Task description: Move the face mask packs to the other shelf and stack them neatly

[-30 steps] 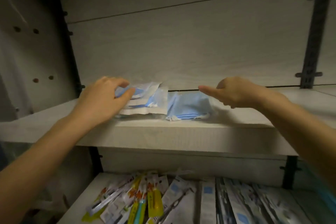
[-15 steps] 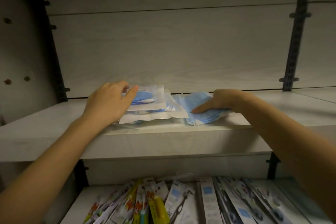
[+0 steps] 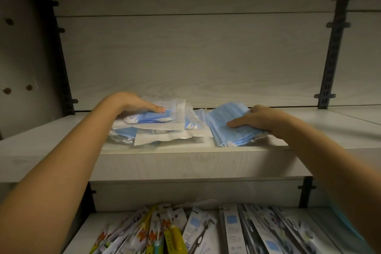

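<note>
A loose stack of clear-and-white face mask packs (image 3: 162,130) with blue masks inside lies on the grey wooden shelf (image 3: 185,161), near its front edge. My left hand (image 3: 132,103) rests flat on the top pack, fingers stretched over it. To the right of that stack sits a bundle of blue masks (image 3: 228,128). My right hand (image 3: 261,117) grips this bundle from its right side, thumb on top and fingers around its far edge. Stack and bundle almost touch.
The shelf runs on to the right and left of the masks. Dark metal uprights (image 3: 334,51) stand against the back panel. On the lower shelf lie several packaged toothbrushes (image 3: 171,233) and flat white packs (image 3: 257,233).
My right hand came down from hovering and closed on the blue bundle, which has shifted slightly right. My left hand flattened onto the top pack. The camera moved closer.
</note>
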`<state>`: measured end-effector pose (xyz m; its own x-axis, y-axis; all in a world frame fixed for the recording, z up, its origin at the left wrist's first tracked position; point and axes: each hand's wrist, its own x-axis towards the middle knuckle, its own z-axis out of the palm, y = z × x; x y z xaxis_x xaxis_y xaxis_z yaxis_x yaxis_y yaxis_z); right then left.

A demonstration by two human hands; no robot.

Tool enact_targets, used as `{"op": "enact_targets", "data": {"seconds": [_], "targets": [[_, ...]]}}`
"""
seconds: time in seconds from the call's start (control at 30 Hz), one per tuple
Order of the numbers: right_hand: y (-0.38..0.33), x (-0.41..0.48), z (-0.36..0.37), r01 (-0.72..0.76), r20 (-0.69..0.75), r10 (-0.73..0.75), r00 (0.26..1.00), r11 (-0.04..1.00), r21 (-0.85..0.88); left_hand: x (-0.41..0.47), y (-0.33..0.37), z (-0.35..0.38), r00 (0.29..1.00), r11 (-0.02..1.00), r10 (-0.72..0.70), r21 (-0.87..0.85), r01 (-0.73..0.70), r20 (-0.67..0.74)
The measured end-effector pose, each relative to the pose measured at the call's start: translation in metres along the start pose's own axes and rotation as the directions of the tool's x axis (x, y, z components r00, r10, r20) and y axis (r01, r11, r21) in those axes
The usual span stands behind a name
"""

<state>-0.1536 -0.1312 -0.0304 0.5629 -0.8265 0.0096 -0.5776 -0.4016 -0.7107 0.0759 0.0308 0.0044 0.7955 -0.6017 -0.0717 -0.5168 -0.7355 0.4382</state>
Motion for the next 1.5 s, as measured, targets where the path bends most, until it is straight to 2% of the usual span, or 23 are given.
{"op": "enact_targets", "data": {"seconds": [0.1, 0.23, 0.43, 0.6, 0.67, 0.77, 0.9, 0.97, 1.07, 1.2, 1.5], "targets": [[0.001, -0.001, 0.001, 0.016, -0.006, -0.016, 1.0, 1.0, 0.001, 0.007, 0.0, -0.004, 0.999, 0.999, -0.006, 0.045, 0.008, -0.045], [0.002, -0.002, 0.001, 0.022, -0.008, -0.022, 1.0, 1.0, 0.016, 0.011, -0.007, -0.005, 0.997, 1.0, -0.005, 0.001, 0.005, -0.078], [0.004, -0.004, 0.002, 0.027, -0.035, -0.025, 0.999, 0.999, 0.04, 0.007, -0.006, -0.011, 0.963, 0.998, 0.018, -0.048, -0.032, -0.269], [0.01, -0.008, -0.003, 0.04, -0.039, -0.032, 0.999, 0.974, 0.221, 0.004, -0.011, -0.021, 0.938, 0.965, 0.025, -0.238, -0.114, -0.346], [0.014, -0.011, -0.007, 0.038, -0.065, -0.021, 0.998, 0.962, 0.272, -0.002, -0.012, -0.027, 0.935, 0.914, 0.025, -0.371, -0.165, -0.353], [0.019, -0.016, -0.018, 0.025, -0.099, 0.012, 0.995, 0.93, 0.366, -0.019, -0.005, -0.036, 0.936, 0.732, 0.069, -0.62, -0.283, -0.346], [0.024, -0.032, -0.038, 0.011, -0.142, 0.069, 0.987, 0.866, 0.5, -0.055, 0.019, -0.026, 0.939, 0.555, 0.258, -0.76, -0.338, -0.23], [0.03, -0.045, -0.046, 0.006, -0.154, 0.091, 0.984, 0.842, 0.539, -0.073, 0.03, -0.012, 0.921, 0.518, 0.348, -0.783, -0.343, -0.174], [0.045, -0.069, -0.056, 0.012, -0.144, 0.093, 0.985, 0.802, 0.598, -0.093, 0.041, 0.017, 0.904, 0.5, 0.408, -0.798, -0.337, -0.126], [0.066, -0.11, -0.066, 0.008, -0.177, 0.118, 0.977, 0.81, 0.586, -0.114, 0.051, 0.049, 0.875, 0.443, 0.482, -0.848, -0.289, -0.046], [0.14, -0.186, -0.118, -0.047, -0.185, 0.207, 0.961, 0.778, 0.626, -0.169, 0.117, 0.113, 0.75, 0.346, 0.661, -0.881, -0.322, -0.015]]}}
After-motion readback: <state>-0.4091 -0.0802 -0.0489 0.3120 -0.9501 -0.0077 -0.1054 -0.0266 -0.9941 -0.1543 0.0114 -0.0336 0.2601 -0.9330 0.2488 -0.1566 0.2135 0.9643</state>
